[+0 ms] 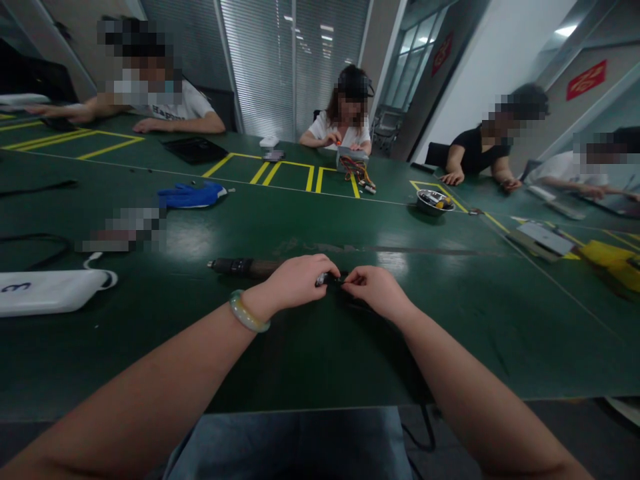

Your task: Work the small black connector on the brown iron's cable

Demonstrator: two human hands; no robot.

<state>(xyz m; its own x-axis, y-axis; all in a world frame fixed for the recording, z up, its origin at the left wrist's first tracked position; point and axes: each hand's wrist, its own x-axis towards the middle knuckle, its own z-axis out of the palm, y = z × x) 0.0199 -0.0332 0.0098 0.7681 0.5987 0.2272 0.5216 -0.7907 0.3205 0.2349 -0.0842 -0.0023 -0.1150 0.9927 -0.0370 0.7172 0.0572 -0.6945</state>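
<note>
A dark cylindrical tool (255, 267) with a metal tip at its left end lies across the green table in front of me. Over its right part my left hand (300, 280) is closed around the tool's body near a small black-and-silver piece. My right hand (373, 288) pinches something small and dark at that same end; its shape is hidden by the fingers. From there a black cable (385, 320) appears to run down to the table's front edge. A jade-coloured bracelet (249, 313) circles my left wrist.
On the green table (300, 367) are a white power strip (47, 292) at left, a blue glove (193, 195), a metal bowl of parts (435, 201) and yellow material (610, 263) at right. Several people sit across, one beside a box with wires (353, 161).
</note>
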